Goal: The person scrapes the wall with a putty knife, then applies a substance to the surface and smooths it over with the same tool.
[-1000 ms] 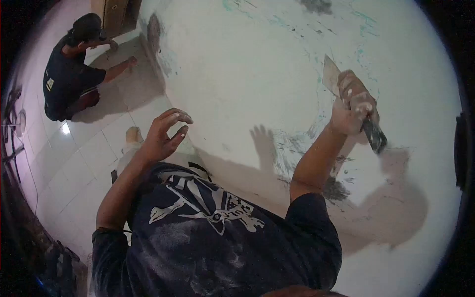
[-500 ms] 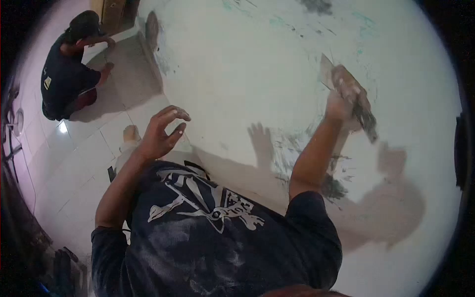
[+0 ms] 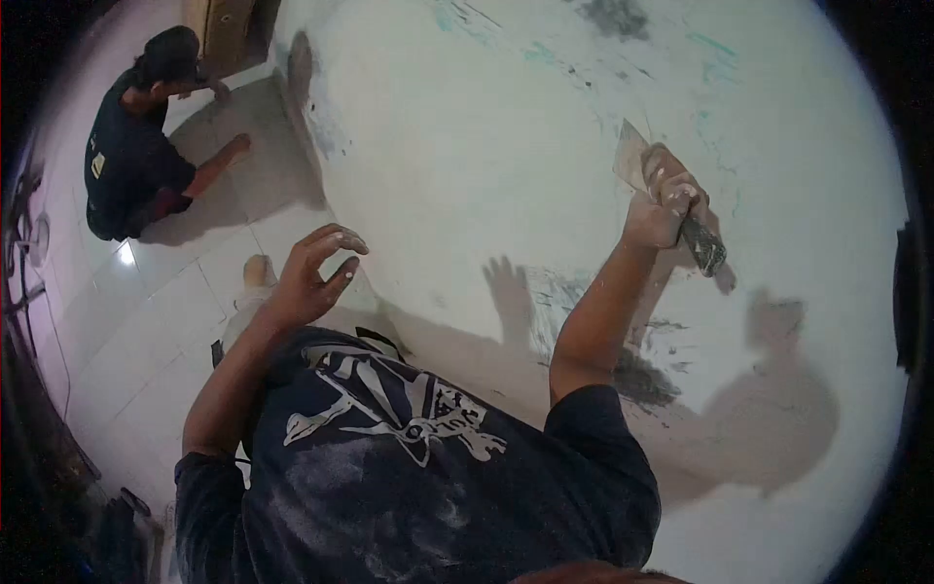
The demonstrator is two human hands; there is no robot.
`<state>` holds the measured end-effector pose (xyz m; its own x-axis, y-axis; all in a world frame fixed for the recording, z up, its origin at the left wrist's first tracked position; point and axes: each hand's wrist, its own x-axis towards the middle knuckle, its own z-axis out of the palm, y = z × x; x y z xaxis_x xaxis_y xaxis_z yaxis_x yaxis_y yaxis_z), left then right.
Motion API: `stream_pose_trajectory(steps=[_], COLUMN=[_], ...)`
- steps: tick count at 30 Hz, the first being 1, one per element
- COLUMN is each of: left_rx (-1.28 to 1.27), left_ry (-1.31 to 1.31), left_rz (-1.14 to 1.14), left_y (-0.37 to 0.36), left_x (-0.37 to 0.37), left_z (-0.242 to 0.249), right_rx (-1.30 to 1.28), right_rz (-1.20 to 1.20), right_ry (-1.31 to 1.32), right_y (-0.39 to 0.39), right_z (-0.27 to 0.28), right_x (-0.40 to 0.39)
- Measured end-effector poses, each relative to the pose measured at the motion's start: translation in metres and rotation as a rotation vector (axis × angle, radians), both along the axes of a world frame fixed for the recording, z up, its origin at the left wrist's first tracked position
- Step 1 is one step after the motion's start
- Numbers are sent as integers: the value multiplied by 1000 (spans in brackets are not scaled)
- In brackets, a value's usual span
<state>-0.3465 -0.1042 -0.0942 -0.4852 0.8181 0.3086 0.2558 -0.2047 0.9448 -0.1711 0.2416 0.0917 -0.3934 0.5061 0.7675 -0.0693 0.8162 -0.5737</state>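
My right hand [image 3: 669,200] is wrapped around the dark handle of a putty knife [image 3: 630,156], whose flat metal blade lies close over the pale wall [image 3: 438,146]. White residue coats the fingers. Dark smudges and thin scrape marks [image 3: 647,375] show on the wall below my right forearm. Away from the wall's middle, my left hand [image 3: 316,273] hangs in the air with curled fingers apart from the thumb, holding nothing. White specks mark its fingertips. My shadow falls across the wall.
At the upper left another person [image 3: 136,146] in dark clothes and a cap squats on the tiled floor [image 3: 165,321], reaching toward the tiles. A brown wooden piece [image 3: 229,39] stands behind them. My bare foot [image 3: 257,273] rests near the wall's base.
My right hand with the putty knife has shifted slightly left and down along the wall. My left hand has barely moved. The squatting person's lower hand has reached farther right.
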Motion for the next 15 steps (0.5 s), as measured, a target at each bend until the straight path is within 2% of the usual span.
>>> stream_pose_trajectory(steps=[1, 2, 4, 5, 8, 9, 11, 12, 14, 15], left_rx=[-3, 7, 164, 23, 22, 48, 52, 39, 17, 10], left_ry=[-6, -3, 1, 14, 25, 23, 15, -1, 2, 23], left_rz=[-16, -20, -13, -12, -11, -30, -11, -26, -42, -26], left_y=[1, 4, 9, 4, 6, 6, 5, 3, 4, 8], left_x=[1, 3, 1, -1, 6, 5, 4, 9, 16, 12], left_z=[-3, -9, -13, 1, 4, 2, 2, 1, 1, 3], right_rx=[-48, -38, 223, 216, 88, 94, 158, 147, -164, -304], right_rz=[111, 108, 737, 732, 446, 441, 965, 962, 307, 273], right_ry=[116, 118, -39, -39, 50, 47, -151, -149, 220, 411], right_y=[-13, -31, -58, -62, -61, -58, -49, -46, -48, -58], right_z=[9, 28, 60, 54, 45, 54, 72, 61, 37, 33], right_x=[2, 2, -19, -20, -29, -22, -19, -17, -19, -22])
